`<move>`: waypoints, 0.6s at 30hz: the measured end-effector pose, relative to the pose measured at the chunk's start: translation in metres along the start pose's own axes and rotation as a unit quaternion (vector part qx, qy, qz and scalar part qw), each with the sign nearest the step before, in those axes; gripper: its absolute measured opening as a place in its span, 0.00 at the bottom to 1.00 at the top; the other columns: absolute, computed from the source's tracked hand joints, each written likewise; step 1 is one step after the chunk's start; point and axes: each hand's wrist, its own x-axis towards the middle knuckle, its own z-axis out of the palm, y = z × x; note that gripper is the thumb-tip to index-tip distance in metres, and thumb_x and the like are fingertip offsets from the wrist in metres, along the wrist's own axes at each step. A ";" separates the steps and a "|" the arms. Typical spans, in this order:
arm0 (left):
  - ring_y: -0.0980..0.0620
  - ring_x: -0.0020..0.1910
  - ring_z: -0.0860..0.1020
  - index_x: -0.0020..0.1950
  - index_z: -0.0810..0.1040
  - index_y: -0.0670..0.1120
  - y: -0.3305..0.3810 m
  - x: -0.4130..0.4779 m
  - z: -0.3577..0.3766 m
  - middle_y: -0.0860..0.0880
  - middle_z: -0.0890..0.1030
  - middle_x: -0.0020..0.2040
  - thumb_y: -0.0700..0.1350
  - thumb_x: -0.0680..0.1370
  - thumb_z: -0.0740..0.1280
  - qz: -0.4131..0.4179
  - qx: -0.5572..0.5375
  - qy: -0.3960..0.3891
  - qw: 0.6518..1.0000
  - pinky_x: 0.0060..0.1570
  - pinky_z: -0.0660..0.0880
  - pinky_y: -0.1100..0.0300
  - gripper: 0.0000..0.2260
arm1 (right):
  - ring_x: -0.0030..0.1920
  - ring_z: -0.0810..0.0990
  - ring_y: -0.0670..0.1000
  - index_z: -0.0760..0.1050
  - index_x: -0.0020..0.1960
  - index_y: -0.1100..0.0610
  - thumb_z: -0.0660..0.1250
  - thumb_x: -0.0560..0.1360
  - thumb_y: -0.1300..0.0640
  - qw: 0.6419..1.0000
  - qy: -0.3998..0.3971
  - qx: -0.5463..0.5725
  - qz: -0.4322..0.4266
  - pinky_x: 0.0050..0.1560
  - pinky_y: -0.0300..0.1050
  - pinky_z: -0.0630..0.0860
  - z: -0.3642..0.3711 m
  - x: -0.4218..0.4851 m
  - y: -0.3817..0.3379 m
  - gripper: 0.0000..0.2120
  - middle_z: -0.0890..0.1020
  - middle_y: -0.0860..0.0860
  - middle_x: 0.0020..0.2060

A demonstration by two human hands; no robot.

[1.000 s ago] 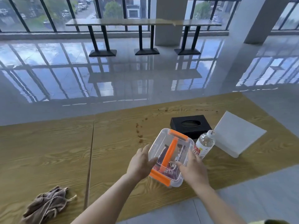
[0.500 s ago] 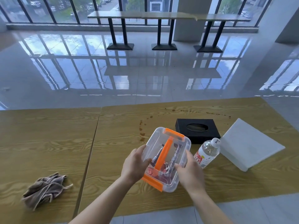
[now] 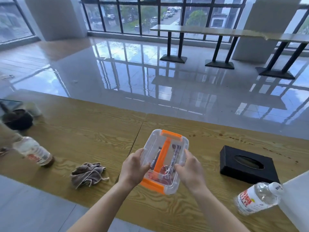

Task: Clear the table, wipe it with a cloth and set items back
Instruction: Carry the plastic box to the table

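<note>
Storage box point(image 3: 155, 144), clear with an orange handle, over the wooden surface point(image 3: 100, 131): our left grip point(image 3: 133, 166) curls round its 9 o'clock side, our right grip point(image 3: 190, 169) round its 3 o'clock side. Crumpled cloth point(image 3: 87, 173) lies at its 9 o'clock, black tissue box point(image 3: 245, 164) at 3, water bottle point(image 3: 257, 196) at 4.
</note>
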 end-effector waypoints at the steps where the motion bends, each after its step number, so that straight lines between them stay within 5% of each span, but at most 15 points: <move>1: 0.47 0.53 0.78 0.67 0.74 0.49 -0.006 0.003 -0.007 0.47 0.81 0.55 0.47 0.74 0.71 -0.008 -0.001 0.009 1.000 0.48 0.74 0.54 0.22 | 0.40 0.81 0.48 0.72 0.63 0.48 0.72 0.70 0.59 1.000 -0.005 -0.007 -0.010 0.39 0.49 0.80 0.007 0.007 -0.010 0.23 0.81 0.47 0.41; 10: 0.47 0.52 0.78 0.67 0.74 0.48 -0.082 0.054 -0.074 0.47 0.81 0.54 0.48 0.74 0.71 -0.060 0.007 0.049 0.997 0.45 0.71 0.55 0.22 | 0.36 0.78 0.48 0.73 0.51 0.47 0.67 0.68 0.62 0.996 -0.061 -0.041 -0.053 0.33 0.47 0.76 0.088 0.067 -0.095 0.15 0.80 0.47 0.38; 18: 0.48 0.53 0.79 0.69 0.71 0.48 -0.165 0.115 -0.134 0.46 0.81 0.56 0.50 0.73 0.73 -0.118 -0.008 0.063 0.991 0.46 0.74 0.55 0.25 | 0.41 0.79 0.51 0.72 0.58 0.51 0.62 0.71 0.67 0.991 -0.104 -0.063 -0.062 0.39 0.51 0.79 0.179 0.123 -0.183 0.19 0.80 0.50 0.41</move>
